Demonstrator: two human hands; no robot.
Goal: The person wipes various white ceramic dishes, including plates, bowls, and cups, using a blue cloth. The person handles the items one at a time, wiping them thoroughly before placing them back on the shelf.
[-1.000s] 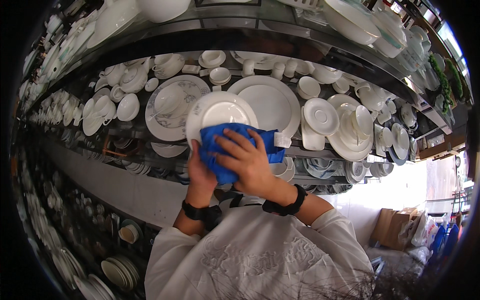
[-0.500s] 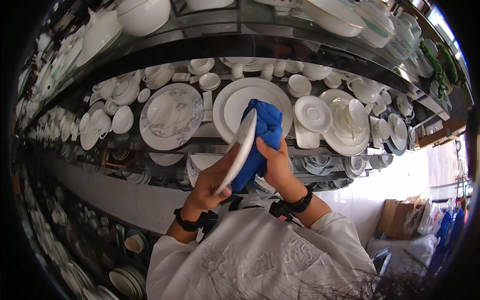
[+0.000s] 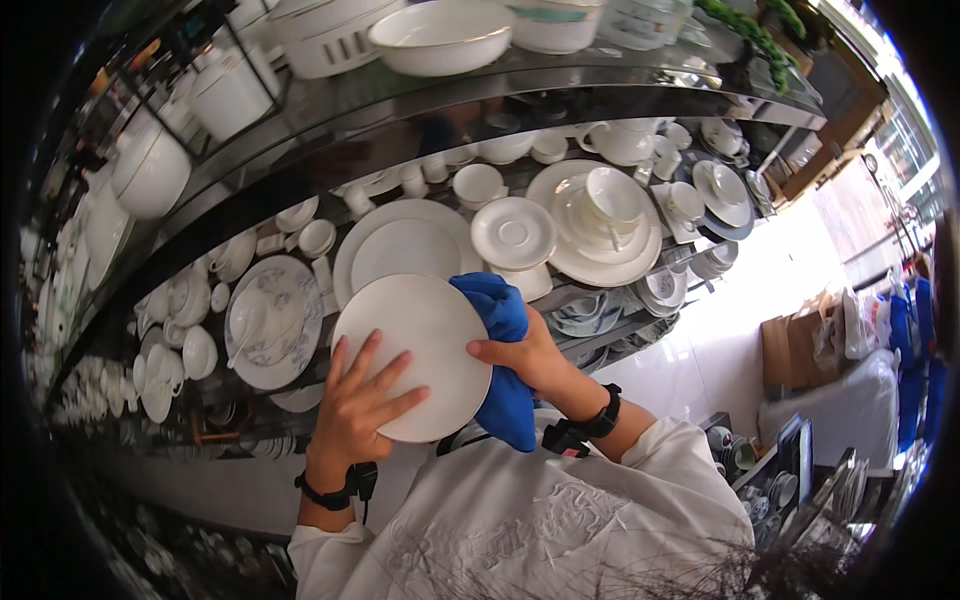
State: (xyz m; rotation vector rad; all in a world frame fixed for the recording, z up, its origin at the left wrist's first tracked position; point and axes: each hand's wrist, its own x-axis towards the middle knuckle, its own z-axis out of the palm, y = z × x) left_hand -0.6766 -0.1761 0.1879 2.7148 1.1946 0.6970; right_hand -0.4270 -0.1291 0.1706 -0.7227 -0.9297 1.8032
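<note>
A round white plate (image 3: 425, 320) is held up before me with its broad face in view. My right hand (image 3: 525, 355) grips its right edge, thumb on the face, with a blue cloth (image 3: 495, 310) between the palm and the plate. Behind the plate, part of the cloth and the right fingers are hidden. Against the lower left of the plate's face lies my left hand (image 3: 362, 400), its fingers spread apart and flat.
Ahead, a shelf carries stacked white plates (image 3: 365, 235), a saucer (image 3: 513, 233), a cup on plates (image 3: 613, 195) and a blue-patterned plate (image 3: 270, 350). A higher shelf edge (image 3: 420, 145) crosses above. Cardboard boxes (image 3: 790, 350) stand at the right.
The plate has turned from nearly edge-on to broad face toward me. My left hand has gone from gripping its edge to lying spread on it. My view has swung right.
</note>
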